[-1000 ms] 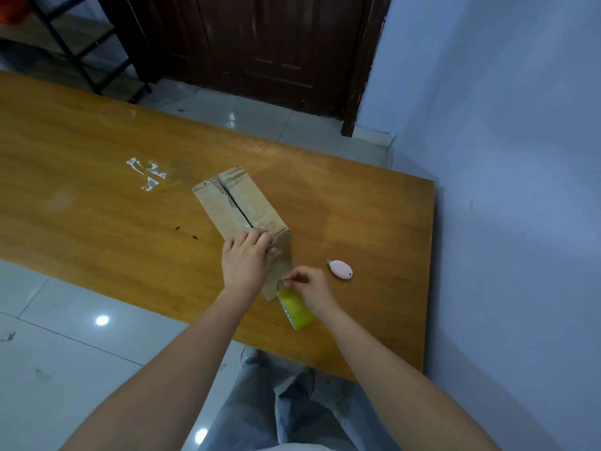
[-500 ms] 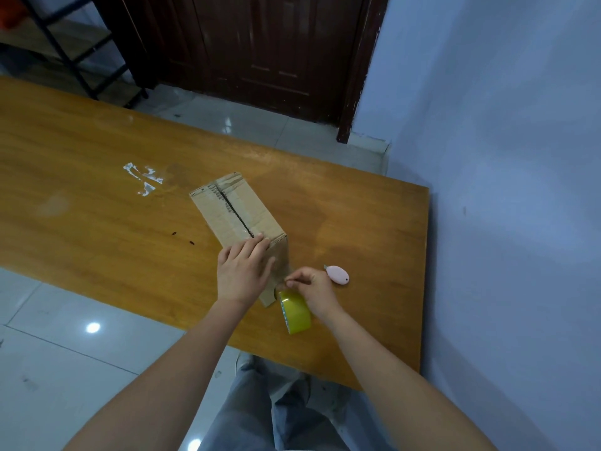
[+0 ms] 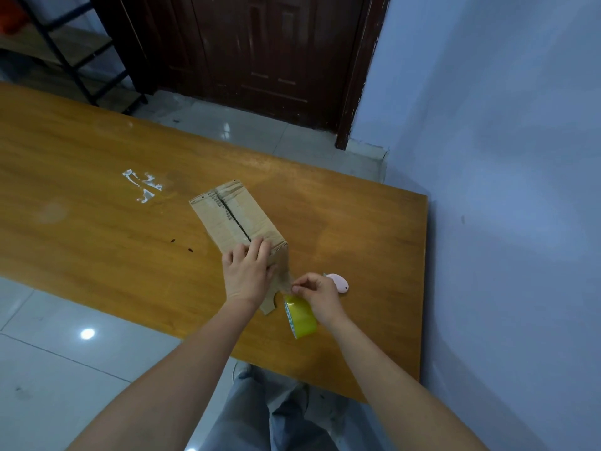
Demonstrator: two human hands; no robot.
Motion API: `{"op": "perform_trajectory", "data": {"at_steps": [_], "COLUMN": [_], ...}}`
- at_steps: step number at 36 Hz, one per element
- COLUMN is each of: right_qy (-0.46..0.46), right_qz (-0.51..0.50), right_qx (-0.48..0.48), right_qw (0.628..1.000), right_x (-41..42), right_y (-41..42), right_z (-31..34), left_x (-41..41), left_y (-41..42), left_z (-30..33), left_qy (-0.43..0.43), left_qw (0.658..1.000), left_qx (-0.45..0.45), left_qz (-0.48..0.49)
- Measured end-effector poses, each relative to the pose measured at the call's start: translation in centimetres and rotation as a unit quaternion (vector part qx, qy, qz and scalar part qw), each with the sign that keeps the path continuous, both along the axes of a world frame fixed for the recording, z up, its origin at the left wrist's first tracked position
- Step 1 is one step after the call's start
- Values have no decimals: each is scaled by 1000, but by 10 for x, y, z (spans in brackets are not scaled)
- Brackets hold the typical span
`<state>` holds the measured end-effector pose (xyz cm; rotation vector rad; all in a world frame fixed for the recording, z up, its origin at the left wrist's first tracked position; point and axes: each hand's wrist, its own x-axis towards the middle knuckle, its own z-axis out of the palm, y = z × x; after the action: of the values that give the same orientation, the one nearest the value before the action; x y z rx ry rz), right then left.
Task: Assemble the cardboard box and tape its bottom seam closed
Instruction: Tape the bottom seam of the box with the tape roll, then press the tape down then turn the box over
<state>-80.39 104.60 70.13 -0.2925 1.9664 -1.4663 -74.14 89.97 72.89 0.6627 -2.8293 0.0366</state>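
The fingers of the left hand lie flat and nearly straight on the near end of the box's upturned face, pressing the flaps down, with the thumb against the near side. The thumb and forefinger of the right hand are curled together, pinching what looks like the free end of the tape just beside the box's near corner; the strip itself is too faint to make out. The yellow tape roll stands on edge under that hand, on the table near its front edge. The cardboard box stands on the table, its seam a dark open line along the top face; whatever is inside is hidden. Both bare forearms reach in from the bottom, the left wrist bent down over the box. A small pink cutter lies just beyond the right hand. White scraps are stuck to the wood further left.
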Motion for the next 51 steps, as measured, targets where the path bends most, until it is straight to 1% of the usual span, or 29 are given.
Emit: {"op": "perform_trajectory", "data": {"at_steps": [2, 3, 6, 8, 11, 14, 16, 18, 20, 21, 23, 25, 26, 28, 31, 33, 36, 39, 42, 47, 51], "right_qy": [9, 16, 28, 34, 45, 44, 48, 51, 62, 69, 76, 81, 82, 83, 88, 90, 93, 94, 104, 133, 150], "right_qz": [0, 0, -3, -16, -33, -41, -46, -55, -69, -76, -85, -98, -107, -123, -144, -158, -172, -192, -210, -240, -251], "right_qx": [7, 10, 14, 10, 3, -13, -4, -3, 2, 7, 13, 13, 11, 3, -4, -1, 10, 13, 20, 29, 22], "right_qw": [1000, 1000, 1000, 999, 998, 998, 998, 997, 996, 995, 993, 992, 991, 989, 986, 983, 981, 977, 972, 961, 956], "right_x": [-2, -3, -8, -12, -18, -23, -26, -29, -33, -34, -38, -41, -42, -44, -47, -48, -47, -47, -49, -57, -64], "right_y": [0, 0, 2, 2, 2, 1, 2, 4, 7, 9, 13, 15, 15, 14, 10, 7, 1, -4, -7, -11, -15], "right_z": [1, 2, 6, 11, 20, 28, 33, 37, 41, 43, 46, 50, 53, 58, 65, 69, 74, 79, 87, 106, 122], "left_x": [0, 0, 1, 5, 7, 3, -2, -5, -8, -9, -10, -9, -10, -13, -23, -30, -36, -39, -39, -43, -49], "left_y": [2, 3, 7, 11, 20, 31, 37, 37, 30, 23, 5, -19, -33, -61, -99, -116, -127, -125, -116, -99, -91], "left_z": [3, 5, 9, 10, 13, 22, 29, 35, 40, 41, 42, 42, 42, 41, 36, 33, 29, 25, 26, 29, 36], "left_qy": [6, 19, 47, 52, 63, 47, 33, 42, 77, 86, 79, 56, 31, -52, -175, -240, -290, -289, -281, -264, -277], "left_qw": [998, 995, 968, 951, 928, 908, 899, 894, 899, 906, 933, 956, 960, 958, 940, 926, 914, 916, 927, 949, 947], "left_qx": [52, 95, 243, 303, 365, 415, 437, 445, 432, 414, 349, 273, 250, 214, 159, 121, 86, 38, -11, -25, -38], "left_qz": [16, 25, 37, 32, 29, 16, 13, 20, 12, 1, -36, -94, -124, -185, -246, -264, -271, -276, -250, -170, -156]}}
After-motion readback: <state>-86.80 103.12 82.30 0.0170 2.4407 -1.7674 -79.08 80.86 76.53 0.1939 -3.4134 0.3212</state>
